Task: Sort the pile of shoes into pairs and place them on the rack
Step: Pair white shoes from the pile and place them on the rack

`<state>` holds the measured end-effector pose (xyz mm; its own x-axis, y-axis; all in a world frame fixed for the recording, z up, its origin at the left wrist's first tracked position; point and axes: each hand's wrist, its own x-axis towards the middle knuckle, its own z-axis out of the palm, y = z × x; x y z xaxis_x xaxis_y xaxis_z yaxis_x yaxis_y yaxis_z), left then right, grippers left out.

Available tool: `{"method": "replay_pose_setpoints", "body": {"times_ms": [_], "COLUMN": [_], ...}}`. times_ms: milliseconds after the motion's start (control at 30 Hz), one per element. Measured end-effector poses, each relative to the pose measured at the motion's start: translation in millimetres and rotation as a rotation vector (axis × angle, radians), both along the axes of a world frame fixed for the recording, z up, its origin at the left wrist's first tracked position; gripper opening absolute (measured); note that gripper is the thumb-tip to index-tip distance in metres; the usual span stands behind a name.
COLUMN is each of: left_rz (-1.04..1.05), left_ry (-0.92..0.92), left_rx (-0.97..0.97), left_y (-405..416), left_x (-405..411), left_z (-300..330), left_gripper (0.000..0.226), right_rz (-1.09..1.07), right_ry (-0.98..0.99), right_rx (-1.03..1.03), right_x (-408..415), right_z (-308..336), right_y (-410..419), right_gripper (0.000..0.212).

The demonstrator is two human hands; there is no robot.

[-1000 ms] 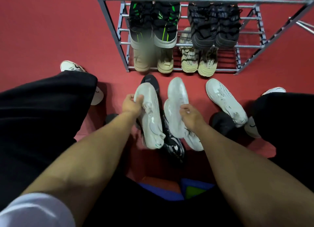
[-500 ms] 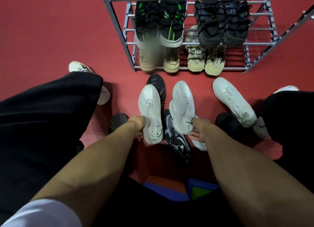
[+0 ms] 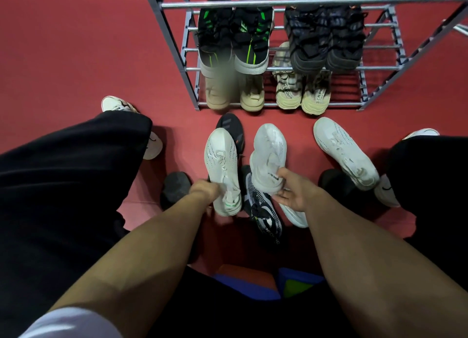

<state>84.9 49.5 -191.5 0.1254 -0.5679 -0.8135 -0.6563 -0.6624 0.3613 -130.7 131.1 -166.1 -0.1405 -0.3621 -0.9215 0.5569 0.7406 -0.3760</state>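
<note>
My left hand point(image 3: 205, 189) grips the heel of a white knit shoe point(image 3: 221, 165), upper side up, toe pointing at the rack. My right hand point(image 3: 295, 190) holds a second white shoe point(image 3: 268, 155) at its collar, also toe forward. Beneath them on the red floor lie a black-and-white patterned shoe point(image 3: 263, 211), a black shoe point(image 3: 231, 127) and another white shoe point(image 3: 295, 215). A further white shoe point(image 3: 344, 152) lies to the right. The grey metal rack point(image 3: 177, 49) ahead carries black-green shoes point(image 3: 235, 36), dark shoes point(image 3: 324, 36) and two beige pairs below.
My knees in black trousers flank the pile, my own white shoes point(image 3: 119, 104) showing at either side. Dark shoes lie at the left point(image 3: 174, 188) and right point(image 3: 331, 180) of the pile. Red floor stretches left of the rack.
Both white shoes have been turned from sole-side or tilted to upper side up and lowered slightly. My hands slid back to their heel ends.
</note>
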Motion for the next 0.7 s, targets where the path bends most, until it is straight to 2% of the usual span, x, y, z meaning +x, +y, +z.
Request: {"method": "replay_pose_setpoints", "body": {"times_ms": [67, 200, 333, 400, 467, 500, 567, 600, 667, 700], "left_rz": [-0.011, -0.096, -0.074, -0.174, -0.288, -0.232, -0.071, 0.011, 0.016, 0.023], "left_ry": [-0.030, -0.039, -0.063, -0.149, -0.200, -0.227, -0.107, -0.085, -0.118, -0.080], "left_rx": [-0.054, 0.115, 0.008, -0.054, -0.028, -0.008, -0.044, -0.115, -0.168, -0.152], "left_y": [-1.6, 1.3, 1.2, 4.3, -1.5, -6.1, -9.0, -4.9, 0.5, 1.8], "left_x": [-6.0, -16.1, -23.8, -20.5, -17.8, -17.7, -21.3, -21.7, -22.5, -22.3], "left_z": [-0.4, -3.9, -0.8, -11.2, -37.7, -47.8, -32.4, -20.9, -9.0, -7.1], "left_gripper": [0.056, 0.057, 0.046, 0.049, 0.052, 0.052, 0.047, 0.054, 0.071, 0.070], "right_rz": [-0.070, -0.073, -0.133, -0.127, -0.087, -0.065, -0.030, -0.015, 0.012, 0.029], "right_ry": [-0.010, 0.113, 0.054, 0.037, 0.044, 0.046, 0.043, 0.036, 0.012, 0.004], "right_rx": [-0.035, -0.060, -0.143, -0.146, -0.126, -0.111, -0.087, -0.084, -0.095, -0.109], "right_x": [-3.4, -14.9, -22.9, -21.2, -19.4, -19.4, -20.9, -21.3, -18.8, -16.0], "right_z": [1.1, 3.5, 9.1, 10.9, 10.0, 9.8, 8.2, 7.6, 6.6, 6.2], "right_y": [-3.2, 0.9, 0.9, -1.5, -0.7, 0.8, 3.1, 3.0, 1.1, -0.5], "right_gripper": [0.016, 0.014, 0.016, 0.012, 0.007, 0.006, 0.006, 0.007, 0.010, 0.011]}}
